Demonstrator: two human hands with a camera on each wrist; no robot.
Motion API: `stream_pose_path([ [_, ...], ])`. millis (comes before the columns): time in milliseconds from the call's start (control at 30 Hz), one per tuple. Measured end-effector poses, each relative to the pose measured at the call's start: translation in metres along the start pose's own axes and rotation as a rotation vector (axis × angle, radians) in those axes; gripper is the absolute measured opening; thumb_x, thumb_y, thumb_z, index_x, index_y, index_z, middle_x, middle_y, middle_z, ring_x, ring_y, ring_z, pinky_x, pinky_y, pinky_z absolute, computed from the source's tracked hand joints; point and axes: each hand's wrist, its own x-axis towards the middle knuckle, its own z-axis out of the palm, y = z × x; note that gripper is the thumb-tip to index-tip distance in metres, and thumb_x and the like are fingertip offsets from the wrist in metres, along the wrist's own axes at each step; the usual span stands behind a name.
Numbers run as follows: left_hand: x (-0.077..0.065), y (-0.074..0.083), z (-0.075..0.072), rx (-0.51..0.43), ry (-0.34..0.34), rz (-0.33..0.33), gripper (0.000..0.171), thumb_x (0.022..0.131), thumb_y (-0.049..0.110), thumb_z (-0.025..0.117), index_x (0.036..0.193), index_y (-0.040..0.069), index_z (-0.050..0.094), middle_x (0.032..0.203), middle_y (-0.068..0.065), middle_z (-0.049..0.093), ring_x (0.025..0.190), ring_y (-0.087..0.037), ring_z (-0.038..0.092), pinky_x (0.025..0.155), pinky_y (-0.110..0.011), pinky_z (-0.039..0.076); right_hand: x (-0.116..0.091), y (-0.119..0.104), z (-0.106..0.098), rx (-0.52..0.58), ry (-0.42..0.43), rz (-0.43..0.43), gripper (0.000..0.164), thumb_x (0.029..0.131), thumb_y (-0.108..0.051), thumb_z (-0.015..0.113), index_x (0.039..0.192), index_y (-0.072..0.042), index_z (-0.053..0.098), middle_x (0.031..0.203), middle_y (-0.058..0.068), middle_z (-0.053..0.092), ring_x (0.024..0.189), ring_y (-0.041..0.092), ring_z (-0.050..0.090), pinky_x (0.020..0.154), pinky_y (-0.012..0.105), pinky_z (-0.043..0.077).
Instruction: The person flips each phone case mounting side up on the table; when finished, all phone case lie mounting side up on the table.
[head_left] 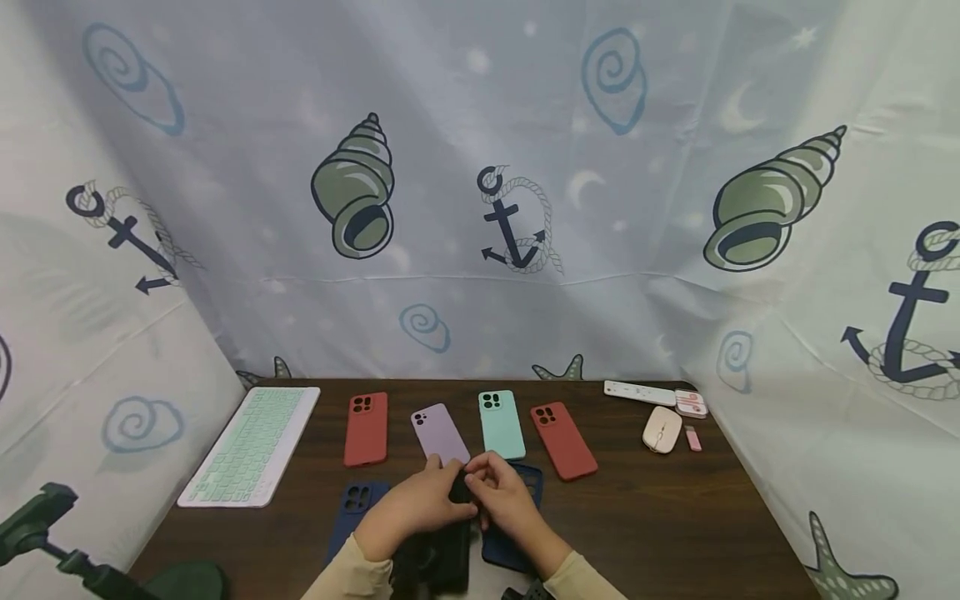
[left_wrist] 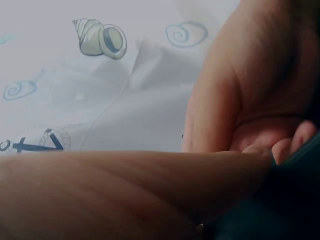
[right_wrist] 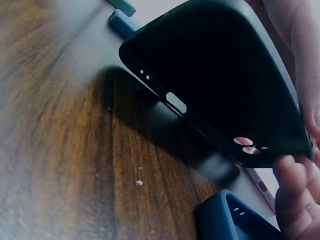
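Note:
A dark, nearly black phone case (head_left: pixel 452 550) is tilted up off the table between the two hands. My left hand (head_left: pixel 420 508) grips it from the left, the thumb reaching across its upper part. From the other side, my right hand (head_left: pixel 510 504) pinches its upper right edge with bent fingers. The right wrist view shows the dark case (right_wrist: pixel 210 75) from its end, with a port slot and small round holes; fingertips (right_wrist: pixel 292 180) hold one corner. In the left wrist view the left hand (left_wrist: pixel 215 100) covers most of the case, whose dark green edge (left_wrist: pixel 295 185) shows.
Blue phone cases (head_left: pixel 352 508) (head_left: pixel 498 546) lie on either side of the hands. Behind are a red case (head_left: pixel 366 429), a lilac case (head_left: pixel 441 432), a mint case (head_left: pixel 502 425) and another red case (head_left: pixel 564 442). A keyboard (head_left: pixel 251 446) lies left, a mouse (head_left: pixel 662 429) right.

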Motion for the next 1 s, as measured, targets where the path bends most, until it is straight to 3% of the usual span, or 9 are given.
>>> stream_pose_path([
  [100, -0.003, -0.006, 0.001, -0.033, 0.027, -0.014, 0.068, 0.086, 0.052, 0.076, 0.136, 0.01, 0.054, 0.111, -0.019, 0.052, 0.08, -0.023, 0.059, 0.068, -0.046, 0.05, 0.001, 0.001, 0.004, 0.018, -0.028, 0.008, 0.028, 0.103, -0.018, 0.06, 0.123, -0.001, 0.053, 0.101, 0.03, 0.059, 0.053, 0.017, 0.055, 0.042, 0.032, 0.051],
  [333, -0.012, -0.015, 0.003, -0.101, 0.08, -0.043, 0.068, 0.086, 0.055, 0.075, 0.135, 0.013, 0.055, 0.116, -0.016, 0.057, 0.089, -0.025, 0.061, 0.071, -0.048, 0.05, 0.003, 0.002, 0.008, -0.045, -0.028, 0.055, 0.029, 0.103, -0.031, 0.06, 0.121, -0.009, 0.059, 0.097, 0.01, 0.064, 0.064, 0.024, 0.062, 0.044, 0.035, 0.053],
  [467, -0.015, -0.02, 0.004, -0.13, 0.118, -0.025, 0.067, 0.087, 0.052, 0.074, 0.136, 0.01, 0.056, 0.125, -0.018, 0.06, 0.104, -0.03, 0.064, 0.082, -0.053, 0.052, 0.004, 0.005, 0.01, -0.097, -0.033, 0.068, 0.027, 0.104, -0.035, 0.058, 0.121, -0.015, 0.062, 0.099, 0.009, 0.066, 0.069, 0.026, 0.067, 0.044, 0.036, 0.053],
  [567, -0.017, -0.024, 0.004, -0.156, 0.138, -0.012, 0.061, 0.089, 0.046, 0.073, 0.136, 0.01, 0.057, 0.126, -0.017, 0.064, 0.105, -0.027, 0.064, 0.084, -0.05, 0.053, 0.003, 0.007, 0.012, -0.148, -0.049, 0.074, 0.025, 0.103, -0.032, 0.06, 0.124, -0.018, 0.063, 0.095, 0.013, 0.069, 0.067, 0.024, 0.067, 0.044, 0.036, 0.053],
  [733, -0.018, -0.026, -0.001, -0.186, 0.143, -0.003, 0.054, 0.091, 0.038, 0.072, 0.135, 0.009, 0.059, 0.121, -0.013, 0.069, 0.096, -0.022, 0.064, 0.078, -0.046, 0.052, 0.0, 0.006, 0.016, -0.435, -0.053, -0.072, 0.029, 0.099, -0.031, 0.065, 0.127, -0.023, 0.065, 0.104, 0.006, 0.07, 0.071, 0.006, 0.061, 0.06, 0.025, 0.053],
  [833, -0.016, -0.024, -0.005, -0.169, 0.134, 0.009, 0.052, 0.092, 0.034, 0.072, 0.135, 0.007, 0.059, 0.122, -0.015, 0.07, 0.101, -0.025, 0.067, 0.082, -0.048, 0.054, -0.003, 0.002, 0.017, -0.614, -0.035, -0.174, 0.032, 0.097, -0.032, 0.068, 0.127, -0.023, 0.065, 0.108, 0.001, 0.067, 0.077, -0.002, 0.056, 0.068, 0.019, 0.047],
  [933, -0.015, -0.021, -0.01, -0.162, 0.121, 0.016, 0.05, 0.094, 0.029, 0.07, 0.137, 0.005, 0.059, 0.124, -0.015, 0.07, 0.105, -0.028, 0.068, 0.083, -0.048, 0.055, -0.004, -0.004, 0.016, -0.656, -0.048, -0.205, 0.032, 0.096, -0.029, 0.07, 0.126, -0.021, 0.066, 0.105, 0.002, 0.066, 0.077, -0.003, 0.057, 0.068, 0.018, 0.048],
  [1000, -0.015, -0.021, -0.014, -0.18, 0.104, 0.008, 0.049, 0.095, 0.026, 0.069, 0.137, 0.004, 0.058, 0.116, -0.016, 0.071, 0.096, -0.027, 0.07, 0.076, -0.046, 0.056, -0.005, -0.007, 0.015, -0.663, -0.059, -0.209, 0.03, 0.095, -0.026, 0.07, 0.125, -0.02, 0.067, 0.107, 0.001, 0.067, 0.081, -0.002, 0.059, 0.071, 0.019, 0.049],
])
